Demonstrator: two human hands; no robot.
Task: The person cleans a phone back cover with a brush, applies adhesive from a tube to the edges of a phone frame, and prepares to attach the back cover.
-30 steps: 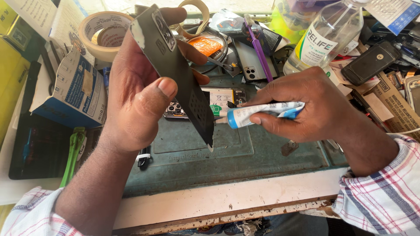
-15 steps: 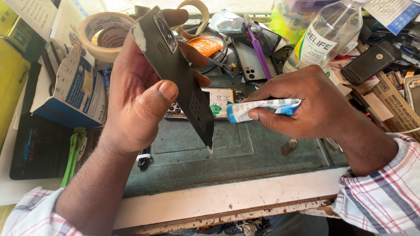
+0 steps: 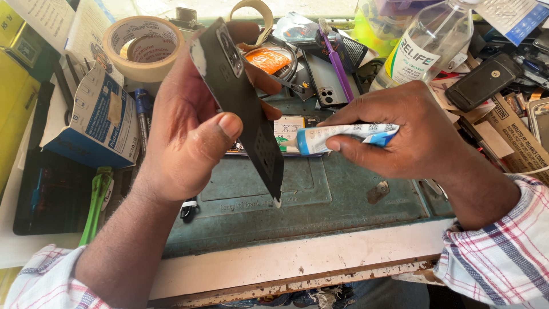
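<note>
Head view: hands grip a flat black phone back panel (image 3: 246, 109) and a crumpled glue tube (image 3: 343, 137).

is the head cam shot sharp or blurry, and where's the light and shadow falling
Head view: sharp overall, no motion blur on the left hand or right hand; bright daylight washes out the top edge and glints on the clear plastic bottle; the thin dark phone back panel faces the camera in shade; soft shadows lie on the teal work mat.

The tabletop (image 3: 343, 252) carries a teal work mat (image 3: 343, 200) at its middle, a tape roll (image 3: 143, 48) and blue box (image 3: 94, 117) toward its left edge, a clear bottle (image 3: 426, 48) near its far edge.
</note>
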